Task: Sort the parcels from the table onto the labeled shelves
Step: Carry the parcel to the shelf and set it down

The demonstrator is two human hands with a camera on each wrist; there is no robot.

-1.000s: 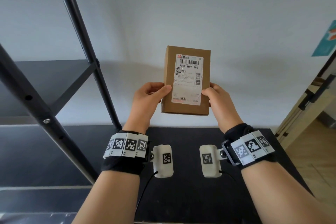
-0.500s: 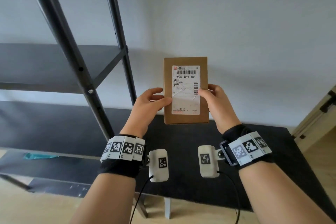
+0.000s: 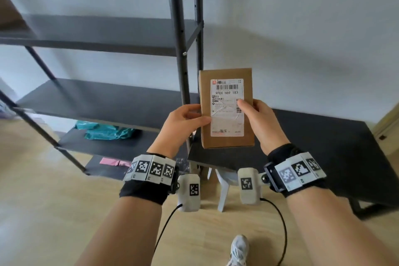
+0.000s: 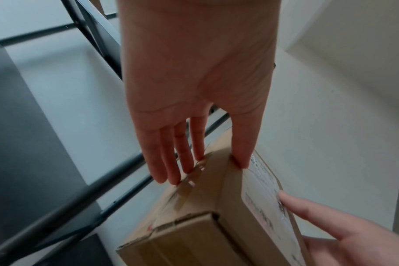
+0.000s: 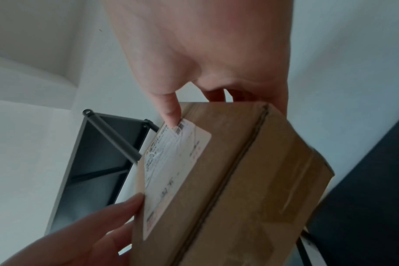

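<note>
Gripped by left hand (image 3: pixel 183 123) and right hand (image 3: pixel 259 121), the parcel (image 3: pixel 226 110) is unshelved; shelves (image 3: pixel 103 101) at nine o'clock.

plain brown cardboard parcel (image 3: pixel 226 140) with a white shipping label (image 3: pixel 227 112) printed with black barcode stripes. dark grey metal shelves (image 3: pixel 103 101), matte black table (image 3: pixel 323 136), crumpled teal plastic mailer bags (image 3: pixel 103 131) plus a flat pink one (image 3: pixel 114 161), light wood floor (image 3: pixel 43 201), black-and-white checker-pattern wristbands (image 3: pixel 151 168).

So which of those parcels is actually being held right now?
The brown cardboard box with the white shipping label, gripped by both hands. The teal plastic bags and the flat pink parcel lie untouched on lower shelves.
</note>
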